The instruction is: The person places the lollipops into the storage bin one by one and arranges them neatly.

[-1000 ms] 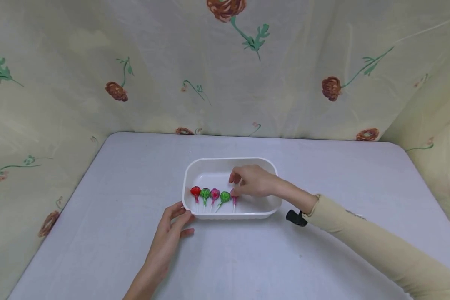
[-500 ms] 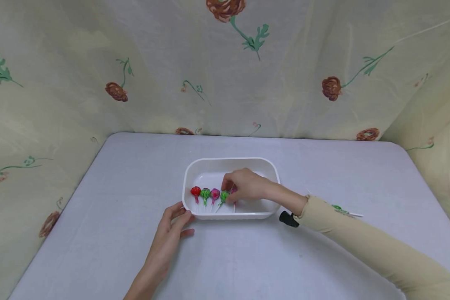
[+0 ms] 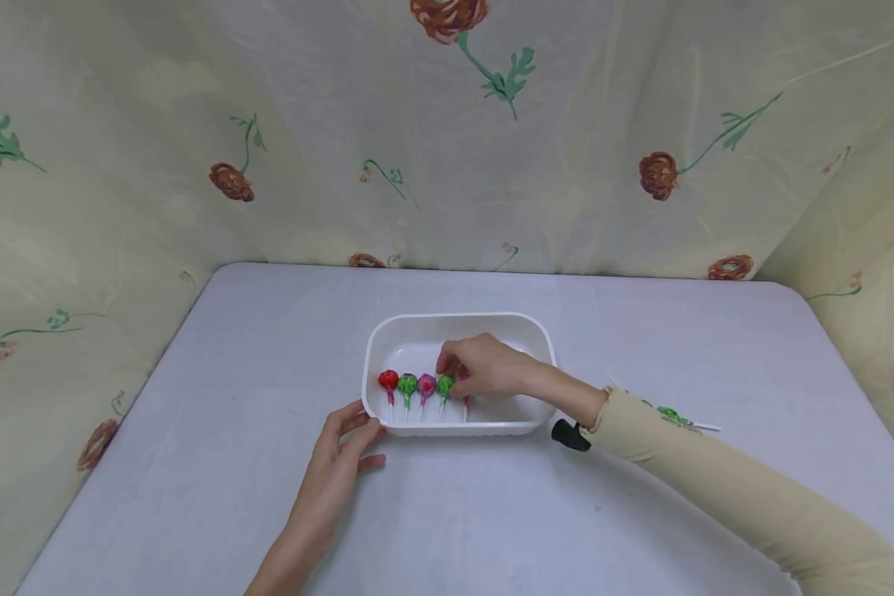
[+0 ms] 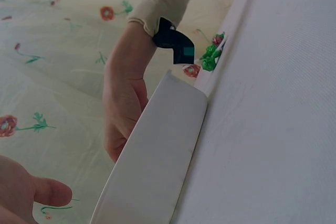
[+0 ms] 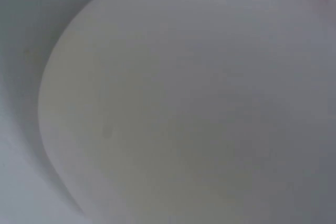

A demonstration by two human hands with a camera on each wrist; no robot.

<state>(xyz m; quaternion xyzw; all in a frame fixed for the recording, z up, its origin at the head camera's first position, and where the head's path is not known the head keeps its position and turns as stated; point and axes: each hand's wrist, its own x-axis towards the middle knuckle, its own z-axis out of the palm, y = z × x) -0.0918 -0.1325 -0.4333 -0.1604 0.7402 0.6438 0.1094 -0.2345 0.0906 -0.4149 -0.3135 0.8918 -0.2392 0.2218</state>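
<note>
A white plastic tray (image 3: 458,429) holds a row of lollipops, sticks toward me: red (image 3: 388,381), green (image 3: 407,384), pink (image 3: 427,386), a second green lollipop (image 3: 445,385) and a second pink lollipop (image 3: 467,404). My right hand (image 3: 487,366) reaches into the tray and pinches the second green lollipop by its head; the fingers partly cover it and the pink one beside it. My left hand (image 3: 334,468) rests relaxed at the tray's near left corner, fingertips touching it. In the left wrist view, the tray's outer wall (image 4: 152,156) hides the right fingertips.
More green lollipops (image 3: 670,414) lie on the white table (image 3: 231,397) to the right, partly hidden behind the right sleeve (image 3: 715,463). A black wrist camera (image 3: 570,435) hangs below that wrist. Flowered cloth (image 3: 305,165) stands behind the table and at both sides.
My right hand has shifted left from the last pink lollipop to the green one beside it. That green lollipop's slanted stick now lies straighter. The left hand and tray have stayed put.
</note>
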